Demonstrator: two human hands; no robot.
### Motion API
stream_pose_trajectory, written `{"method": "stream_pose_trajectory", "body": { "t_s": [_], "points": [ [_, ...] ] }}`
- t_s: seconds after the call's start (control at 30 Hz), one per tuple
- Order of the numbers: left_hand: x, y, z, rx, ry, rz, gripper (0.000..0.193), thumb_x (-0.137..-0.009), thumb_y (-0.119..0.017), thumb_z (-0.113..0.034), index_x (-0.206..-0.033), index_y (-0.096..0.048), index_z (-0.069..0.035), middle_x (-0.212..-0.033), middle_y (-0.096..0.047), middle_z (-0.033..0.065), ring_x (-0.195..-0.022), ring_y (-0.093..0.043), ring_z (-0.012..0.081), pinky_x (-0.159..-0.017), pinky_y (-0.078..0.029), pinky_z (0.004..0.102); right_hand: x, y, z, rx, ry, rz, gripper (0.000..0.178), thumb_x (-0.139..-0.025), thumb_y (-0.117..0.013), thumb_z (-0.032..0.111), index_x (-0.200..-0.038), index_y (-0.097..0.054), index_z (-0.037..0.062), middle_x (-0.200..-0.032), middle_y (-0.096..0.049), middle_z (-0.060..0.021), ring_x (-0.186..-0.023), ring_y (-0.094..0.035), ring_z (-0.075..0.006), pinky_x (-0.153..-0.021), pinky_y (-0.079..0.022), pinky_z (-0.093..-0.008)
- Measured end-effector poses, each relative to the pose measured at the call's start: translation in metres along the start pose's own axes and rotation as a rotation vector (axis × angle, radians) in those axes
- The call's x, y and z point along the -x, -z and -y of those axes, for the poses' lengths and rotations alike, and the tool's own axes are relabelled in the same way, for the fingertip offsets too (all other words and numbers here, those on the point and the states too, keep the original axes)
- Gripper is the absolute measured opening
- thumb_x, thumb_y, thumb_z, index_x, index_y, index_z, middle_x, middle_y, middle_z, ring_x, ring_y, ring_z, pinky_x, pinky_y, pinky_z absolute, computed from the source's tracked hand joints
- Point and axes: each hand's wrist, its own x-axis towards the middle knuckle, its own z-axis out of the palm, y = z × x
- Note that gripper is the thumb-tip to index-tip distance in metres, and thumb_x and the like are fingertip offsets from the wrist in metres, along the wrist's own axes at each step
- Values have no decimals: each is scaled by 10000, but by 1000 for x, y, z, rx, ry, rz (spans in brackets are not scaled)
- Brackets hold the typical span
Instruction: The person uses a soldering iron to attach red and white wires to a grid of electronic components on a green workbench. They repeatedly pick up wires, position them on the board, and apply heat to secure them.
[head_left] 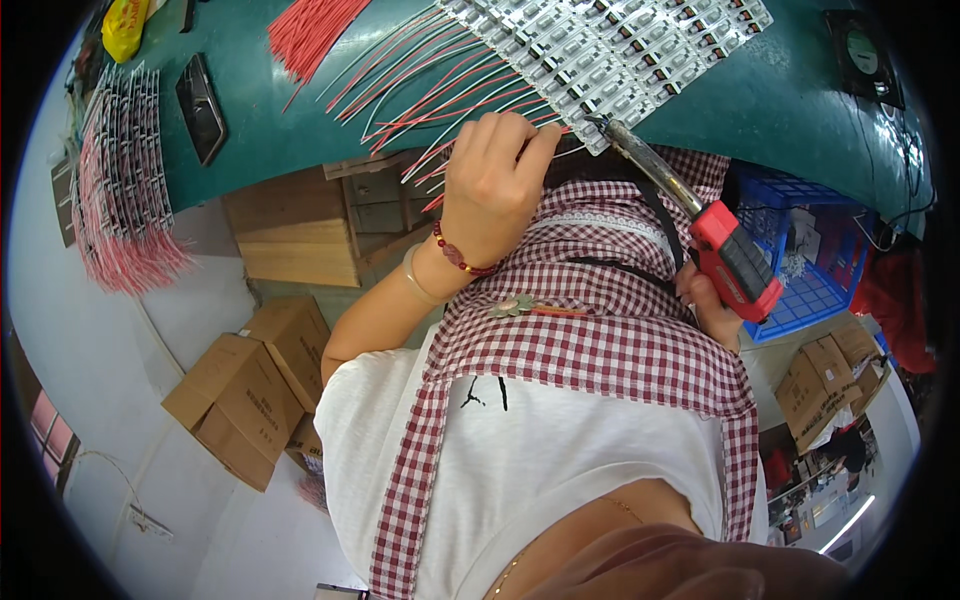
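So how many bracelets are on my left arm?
2: a dark-red beaded bracelet nearer the left hand, and a pale bangle farther up the forearm. Anything under the sleeve would be hidden.

1 fisheye head cam looks down, near, over bench (240, 55) & apron (590, 350), rim prob. warped.

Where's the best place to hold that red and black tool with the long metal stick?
Best by the thick handle of the tool, coming from the lower right, where the right hand is. The handle slants that way, while the thin metal shaft points up-left to the board panel. I'd avoid the shaft, since it may be hot.
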Motion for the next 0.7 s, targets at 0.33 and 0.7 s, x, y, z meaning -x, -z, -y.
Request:
{"method": "stream_pose_trajectory", "body": {
  "t_s": [0.33, 0.7],
  "points": [
    [53, 117, 33, -454, 497, 4, 131, -758, -665, 24, -869, -668, -43, -749, -555, 73, -674, -544, 230, -587, -437, 321, -12, -3, 29, -194, 42, -5, 505, -885, -601, 278, -1242, -443, -42, -641, -511, -64, -519, -442, -113, -533, -384, -261],
    [9, 1, -6, 71, 38, -118, 219, -636, -712, 46, -838, -690, -36, -724, -564, 42, -666, -529, 197, -551, -415, 300, -2, -1, 11, -120, 28, 92, 474, -887, -600, 251, -1229, -453, -41, -647, -518, -63, -536, -447, -116, -546, -381, -266]
  ]
}}
